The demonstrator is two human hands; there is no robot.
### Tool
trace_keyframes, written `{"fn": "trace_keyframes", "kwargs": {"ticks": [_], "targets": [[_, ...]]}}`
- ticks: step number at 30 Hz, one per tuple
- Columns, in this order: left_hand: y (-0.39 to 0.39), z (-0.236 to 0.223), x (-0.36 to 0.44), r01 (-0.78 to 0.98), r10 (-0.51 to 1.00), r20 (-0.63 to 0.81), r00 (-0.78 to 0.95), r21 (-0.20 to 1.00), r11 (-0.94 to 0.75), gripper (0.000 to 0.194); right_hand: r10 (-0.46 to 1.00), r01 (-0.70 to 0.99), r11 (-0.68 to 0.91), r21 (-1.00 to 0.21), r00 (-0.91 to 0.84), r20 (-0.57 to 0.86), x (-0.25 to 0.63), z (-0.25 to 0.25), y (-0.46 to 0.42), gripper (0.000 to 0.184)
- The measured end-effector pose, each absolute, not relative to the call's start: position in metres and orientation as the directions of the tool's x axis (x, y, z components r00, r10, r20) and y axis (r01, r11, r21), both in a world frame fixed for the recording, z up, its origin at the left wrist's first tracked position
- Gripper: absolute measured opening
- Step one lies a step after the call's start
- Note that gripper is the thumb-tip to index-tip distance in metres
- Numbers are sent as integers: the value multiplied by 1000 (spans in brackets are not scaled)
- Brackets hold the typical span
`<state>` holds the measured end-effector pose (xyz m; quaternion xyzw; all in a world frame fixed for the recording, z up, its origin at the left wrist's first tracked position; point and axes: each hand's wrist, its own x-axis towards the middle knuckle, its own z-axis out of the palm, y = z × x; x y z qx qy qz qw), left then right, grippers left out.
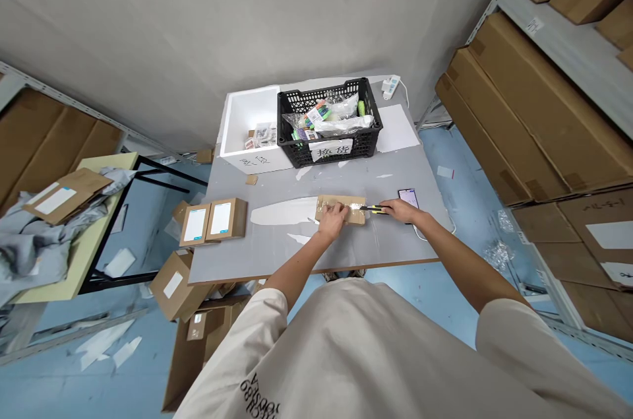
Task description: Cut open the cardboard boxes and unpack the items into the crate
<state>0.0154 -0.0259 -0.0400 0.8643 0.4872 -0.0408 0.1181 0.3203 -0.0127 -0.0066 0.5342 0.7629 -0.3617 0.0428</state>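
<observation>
A small brown cardboard box [356, 216] with clear tape lies flat near the middle of the grey table. My left hand [334, 218] grips the left part of the box, fingers bent over its top. In my right hand [398, 209] is a yellow and black utility knife [374, 208], its tip pointing left at the box's right part. Whether the blade touches the tape is too small to tell. Just beyond my right hand lies a phone [408, 196] with its screen lit and a white cable attached.
A black plastic crate [364, 139] of bagged goods and a white foam box [232, 122] stand at the table's back. Two labelled cartons [239, 218] sit at the left edge. A power strip [390, 86] lies back right. Shelves of cartons [519, 96] flank the right side.
</observation>
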Motion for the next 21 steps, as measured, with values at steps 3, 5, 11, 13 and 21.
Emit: {"fn": "trace_keyframes", "kwargs": {"ticks": [3,5,11,13,21], "targets": [[-26,-41,16,855,835,-191,517,171,-490,47,793,837,133,-530,-411,-449,325,-9,-16,33],[-26,-40,16,852,830,-198,522,173,-494,48,793,834,109,-541,-401,-459,325,-12,-18,33],[-26,-38,14,852,832,-191,521,159,-498,47,792,723,-43,-689,-396,-465,318,-27,-33,38],[-27,-38,14,854,835,-187,518,162,-494,47,787,671,-101,-734,-398,-472,319,-30,-39,38],[-26,-34,14,863,843,-197,500,191,-468,47,751,596,-198,-778,-418,-511,327,-40,-46,33]]}}
